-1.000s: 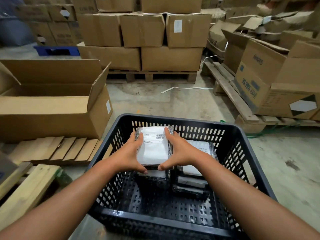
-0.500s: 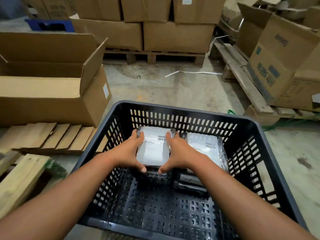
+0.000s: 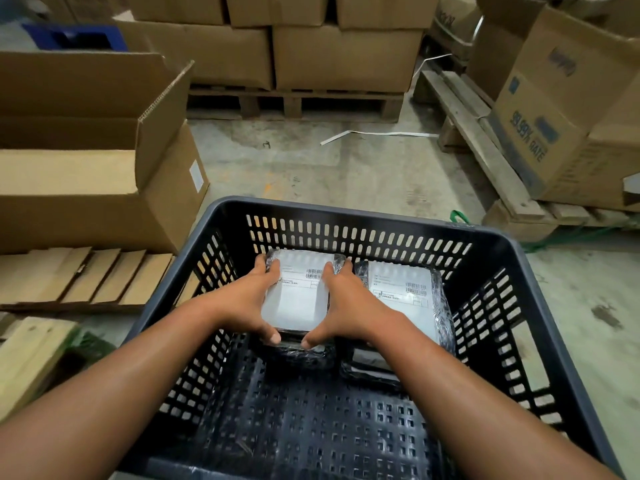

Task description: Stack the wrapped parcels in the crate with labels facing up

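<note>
A black slotted plastic crate (image 3: 349, 216) stands on the floor in front of me. Inside it, at the far left, I hold a black-wrapped parcel (image 3: 301, 299) with its white label facing up. My left hand (image 3: 249, 299) grips its left side and my right hand (image 3: 343, 303) its right side, thumbs at the near edge. The parcel rests on or just above another wrapped parcel (image 3: 304, 355) beneath it. To the right stands a second stack; its top parcel (image 3: 405, 296) also shows its label upward.
An open cardboard box (image 3: 104, 188) sits left of the crate, with flattened cardboard strips (image 3: 86, 278) in front of it. Stacked boxes on a wooden pallet (image 3: 294, 102) stand behind, and more boxes on a pallet (image 3: 561, 109) at the right. Bare concrete floor lies between.
The parcel in both hands has gone down into the crate onto the left stack, level with the right stack's top. The camera has tilted down and moved closer.
</note>
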